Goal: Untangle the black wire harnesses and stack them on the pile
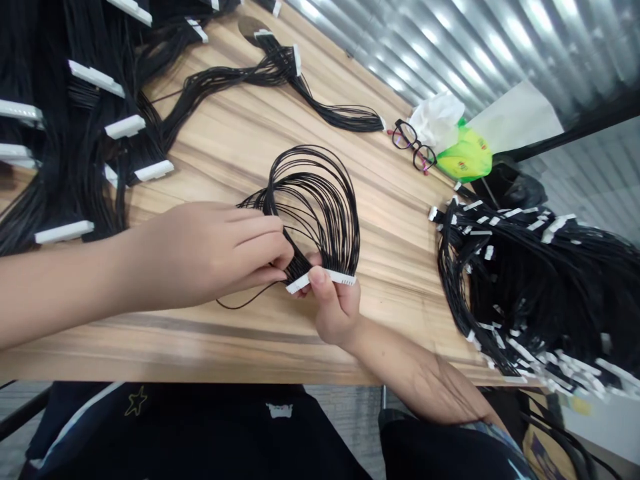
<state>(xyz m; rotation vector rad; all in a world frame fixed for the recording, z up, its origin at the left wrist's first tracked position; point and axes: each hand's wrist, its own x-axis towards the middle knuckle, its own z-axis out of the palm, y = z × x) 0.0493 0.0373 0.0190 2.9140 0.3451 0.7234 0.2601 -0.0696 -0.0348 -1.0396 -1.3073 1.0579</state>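
Note:
A wire harness of thin black wires [345,213] loops up and over in the middle of the table, its ends running into white connectors. My right hand [336,307] is closed on one white connector [341,276], thumb on top and fingers beneath. Beside it, my left hand [235,250] has its fingers curled and pinched at the black wires, close to the connector's left end. Its fingertips are partly hidden. One loose wire [245,305] curves out below the left hand onto the wood.
Many black harnesses with white connectors [125,127] cover the table's left side. Another harness [225,75] stretches along the back. At right lies a large harness pile [540,287]. Glasses [414,145], a green bag [467,155] and white tissue [437,120] sit by the corrugated metal wall [450,47].

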